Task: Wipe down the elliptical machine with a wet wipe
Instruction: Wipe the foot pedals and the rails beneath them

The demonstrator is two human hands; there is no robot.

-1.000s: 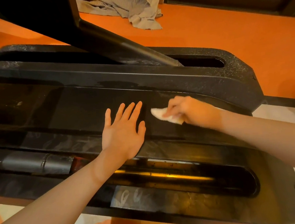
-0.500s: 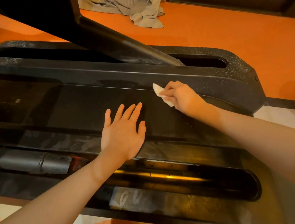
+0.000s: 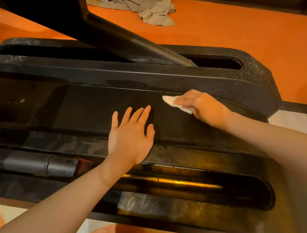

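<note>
Head view looks down on my two bare forearms reaching over the black elliptical machine (image 3: pixel 85 107), whose long body runs left to right across the frame, tilting slightly down toward the right. Its far edge is a raised, speckled rail (image 3: pixel 219 78) with a slot cut in it; a dark bar (image 3: pixel 124 39) slants up and left out of that slot. Between the rail and the near channel, where a yellowish rod (image 3: pixel 181 183) glints, lies a broad flat panel with open room stretching away to the left of my hands.

My left hand (image 3: pixel 130 136) lies flat on that panel, fingers straight and slightly spread, thumb out to the right, holding nothing. My right hand (image 3: pixel 201 105) is just beside it to the right, fingers curled over the wet wipe (image 3: pixel 175 102) and pressing it to the panel close under the rail's lower edge. The white wipe is folded, its long axis running from upper left to lower right, the pointed free end sticking out to the left of my fingertips.

Compared with half a second ago, the right hand has drawn the wipe a little down off the rail's edge (the left hand has not moved from its spot).

Beyond the machine the floor (image 3: pixel 234 27) is orange, with a crumpled beige cloth (image 3: pixel 151 8) lying at the far side.
</note>
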